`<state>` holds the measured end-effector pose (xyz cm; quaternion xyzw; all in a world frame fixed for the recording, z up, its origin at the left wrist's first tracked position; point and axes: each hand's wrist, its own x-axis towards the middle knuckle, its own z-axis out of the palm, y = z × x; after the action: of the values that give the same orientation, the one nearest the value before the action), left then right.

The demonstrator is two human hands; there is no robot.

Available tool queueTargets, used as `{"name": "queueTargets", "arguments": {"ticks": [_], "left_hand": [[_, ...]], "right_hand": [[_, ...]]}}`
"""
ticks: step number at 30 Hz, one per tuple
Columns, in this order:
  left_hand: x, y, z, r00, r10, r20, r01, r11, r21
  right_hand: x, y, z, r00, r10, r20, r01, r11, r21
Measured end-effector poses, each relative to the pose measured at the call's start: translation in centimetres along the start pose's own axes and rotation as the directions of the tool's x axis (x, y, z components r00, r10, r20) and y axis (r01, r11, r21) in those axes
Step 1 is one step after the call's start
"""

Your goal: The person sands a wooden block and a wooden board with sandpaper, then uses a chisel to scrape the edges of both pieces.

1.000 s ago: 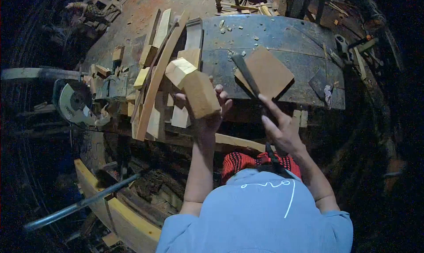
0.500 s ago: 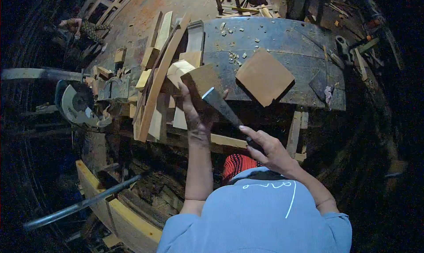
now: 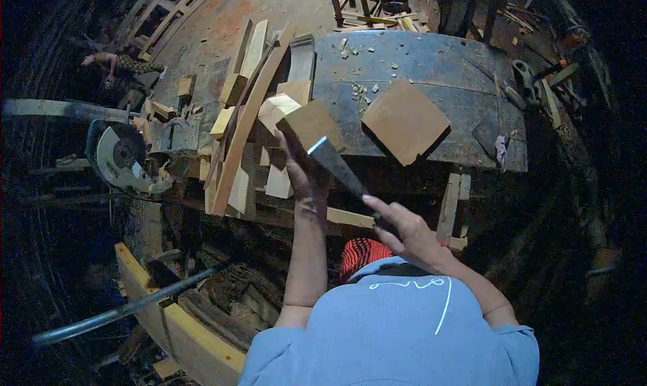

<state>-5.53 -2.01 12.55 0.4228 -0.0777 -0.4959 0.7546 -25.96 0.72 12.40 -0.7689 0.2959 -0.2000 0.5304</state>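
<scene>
My left hand point(image 3: 308, 174) is closed around a squared wooden block point(image 3: 312, 126), holding it up near the front edge of the workbench. The block's brown face is turned toward me, and most of my fingers are hidden behind it. My right hand point(image 3: 410, 230) grips a wide-bladed chisel point(image 3: 340, 170) with its index finger laid along the tool. The bright cutting edge points up and left, overlapping the lower part of the block in this view. The chisel's handle is mostly hidden in my palm.
A square brown board point(image 3: 406, 122) lies on the metal-topped bench point(image 3: 465, 89) among wood shavings. Long timber strips point(image 3: 253, 123) lean at the left, beside a circular saw point(image 3: 121, 157). A metal pipe point(image 3: 128, 308) crosses the lower left. Another person point(image 3: 118, 66) is at the far left.
The view has shifted slightly. Both hands keep their hold on the block and chisel; a left fingertip seen earlier at the block's right side is now hidden.
</scene>
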Motion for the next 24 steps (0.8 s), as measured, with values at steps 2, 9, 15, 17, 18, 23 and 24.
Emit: {"name": "queueTargets", "arguments": {"ticks": [2, 9, 15, 17, 18, 23, 24], "left_hand": [[0.2, -0.2, -0.7, 1.0, 0.021, -0.022, -0.021, 1.0, 0.009], [-2.0, -2.5, -0.6, 0.98, -0.093, 0.176, 0.055, 0.976, 0.211], [-0.3, -1.0, -1.7, 0.975, -0.079, 0.206, 0.082, 0.997, -0.005], [0.5, -1.1, -1.6, 0.997, -0.009, 0.081, 0.007, 1.0, 0.02], [0.9, -1.2, -1.6, 0.997, 0.061, -0.04, -0.059, 0.997, 0.052], [0.1, -0.8, 0.0, 0.99, 0.107, -0.095, -0.092, 0.985, 0.145], [-0.5, -0.6, 0.6, 0.993, 0.059, -0.102, -0.044, 0.99, 0.137]], "right_hand": [[-0.1, 0.4, 0.4, 1.0, -0.02, -0.023, 0.021, 1.0, 0.019], [4.1, -0.5, -3.4, 0.958, 0.227, -0.176, -0.185, 0.956, 0.229], [0.6, 0.8, -2.9, 0.984, 0.12, -0.132, -0.117, 0.993, 0.031], [-0.8, 1.2, -2.2, 0.997, 0.07, -0.042, -0.073, 0.994, -0.079], [-1.1, 0.9, -2.0, 0.997, 0.07, -0.042, -0.073, 0.994, -0.075], [-1.5, 1.2, -1.3, 0.997, 0.079, -0.011, -0.08, 0.989, -0.124], [-1.2, 1.3, -1.3, 0.996, 0.086, -0.02, -0.088, 0.988, -0.129]]}}
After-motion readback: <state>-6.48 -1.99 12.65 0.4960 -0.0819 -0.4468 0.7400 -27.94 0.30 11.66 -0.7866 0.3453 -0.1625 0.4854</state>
